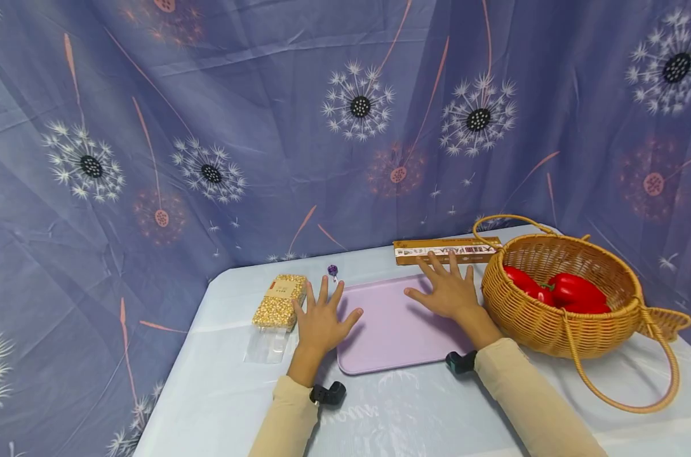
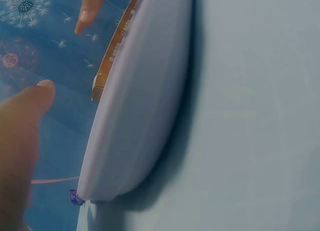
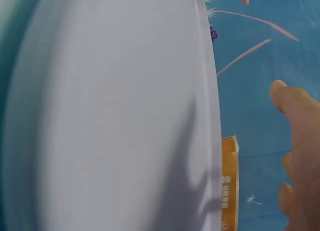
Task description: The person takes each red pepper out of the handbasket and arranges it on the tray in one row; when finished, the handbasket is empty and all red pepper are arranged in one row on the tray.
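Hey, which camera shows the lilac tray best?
The head view: it shows nearly the whole tray from above, though the right hand covers part. The left wrist view shows mostly its outer side, cropped; the right wrist view, a shadowed, cropped close-up.

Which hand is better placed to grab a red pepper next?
Likely the right hand: it's empty and nearer the wicker basket of red peppers; the left hand is over by the corn bag.

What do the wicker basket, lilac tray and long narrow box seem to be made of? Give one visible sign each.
Wicker basket: woven rattan or plastic imitation, slightly glossy; interlaced strands show in its wall.
Lilac tray: probably plastic, smooth and satin; even colour and rounded corners suggest moulding, though coated metal is possible.
Long narrow box: likely printed cardboard; straight edges and lettering suggest it.
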The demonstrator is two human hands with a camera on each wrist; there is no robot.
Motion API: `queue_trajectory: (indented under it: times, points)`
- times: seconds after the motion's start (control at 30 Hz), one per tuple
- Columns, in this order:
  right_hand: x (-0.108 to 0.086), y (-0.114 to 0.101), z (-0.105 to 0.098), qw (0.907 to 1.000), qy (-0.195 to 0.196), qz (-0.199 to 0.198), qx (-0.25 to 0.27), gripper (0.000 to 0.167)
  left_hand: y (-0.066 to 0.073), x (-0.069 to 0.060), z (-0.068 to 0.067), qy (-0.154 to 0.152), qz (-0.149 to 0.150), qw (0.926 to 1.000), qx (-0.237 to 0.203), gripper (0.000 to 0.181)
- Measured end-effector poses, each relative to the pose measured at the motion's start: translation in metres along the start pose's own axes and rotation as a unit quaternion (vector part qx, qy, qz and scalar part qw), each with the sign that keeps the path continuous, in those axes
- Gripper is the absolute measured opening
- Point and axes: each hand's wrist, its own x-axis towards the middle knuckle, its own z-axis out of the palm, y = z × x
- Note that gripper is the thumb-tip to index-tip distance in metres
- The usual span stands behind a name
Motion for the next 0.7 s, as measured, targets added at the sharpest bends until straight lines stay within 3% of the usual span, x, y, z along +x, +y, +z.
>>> queue_trajectory:
  times: [0.13,0.23,0.4,0.53,0.7]
  points:
    - [-0.004,-0.003,-0.013,0.9998,0.005,-0.017,0.003,0.097,-0.003,-0.001,-0.002,-0.017,0.013,0.9994,-0.025,0.086]
    - [-0.011,-0.009,-0.038,0.9990,0.003,-0.044,0.001,0.093,-0.010,-0.005,-0.003,-0.057,0.034,0.9946,-0.080,0.090]
    - [-0.034,-0.010,-0.099,0.9942,-0.006,-0.107,0.006,0.079,-0.028,-0.016,-0.005,-0.145,0.071,0.9685,-0.190,0.100]
    - [-0.054,0.010,-0.149,0.9893,-0.045,-0.131,0.044,0.075,-0.041,-0.025,-0.008,-0.187,0.099,0.9490,-0.234,0.105]
    - [-0.065,0.063,-0.189,0.9789,-0.102,-0.138,0.111,0.067,-0.051,-0.032,-0.012,-0.209,0.119,0.9382,-0.249,0.111]
